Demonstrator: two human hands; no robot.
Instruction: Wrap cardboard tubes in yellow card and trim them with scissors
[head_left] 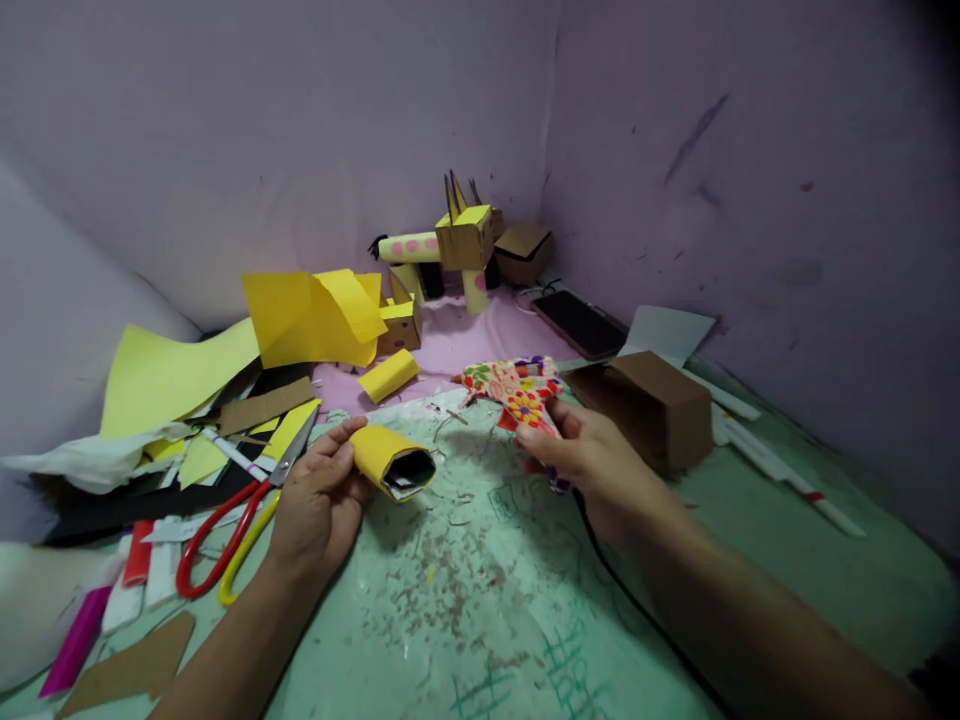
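Observation:
Between the thumb and fingers of my left hand is a yellow paper-covered tube, its open end turned towards the right and showing a dark inside. My right hand grips a flower-patterned glue gun by its handle, with the nozzle pointing left. A black cord runs from the handle down to the bottom edge. A second yellow tube lies on the pink cloth beyond my hands. The two held things are apart from each other.
Red-handled scissors and paper scraps lie at left, near yellow sheets. A cardboard animal figure stands at the back. An open cardboard box and a phone are at right. Small debris dots the green surface.

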